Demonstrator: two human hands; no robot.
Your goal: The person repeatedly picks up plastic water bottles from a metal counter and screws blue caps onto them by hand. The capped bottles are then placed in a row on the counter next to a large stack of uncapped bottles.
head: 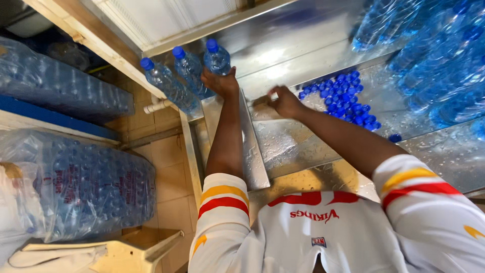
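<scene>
Fingers of your left hand point(220, 81) curl up around the base of a clear water bottle point(217, 56) with a blue cap, holding it at the far edge of the wet steel desk point(303, 146). Just to the left of those fingers, two more capped bottles point(174, 83) lean side by side, their blue caps pointing away from you and their bodies resting close against the bottle you hold. Your right hand point(284, 101) sits a little to the right of the left one, low over the desk, with its fingers drawn together on something small and pale; you cannot tell from this view what it is or how firmly it is pinched. Beyond and to the right of those right fingers lies a loose heap of blue bottle caps point(346, 98) on the wet metal, one stray cap apart from the heap nearer to you. Farther right, a pile of filled bottles point(434, 60) lies on its side. Well to the left of your left fingers, down on the tiled floor, stand plastic-wrapped packs of bottles point(86, 182).
</scene>
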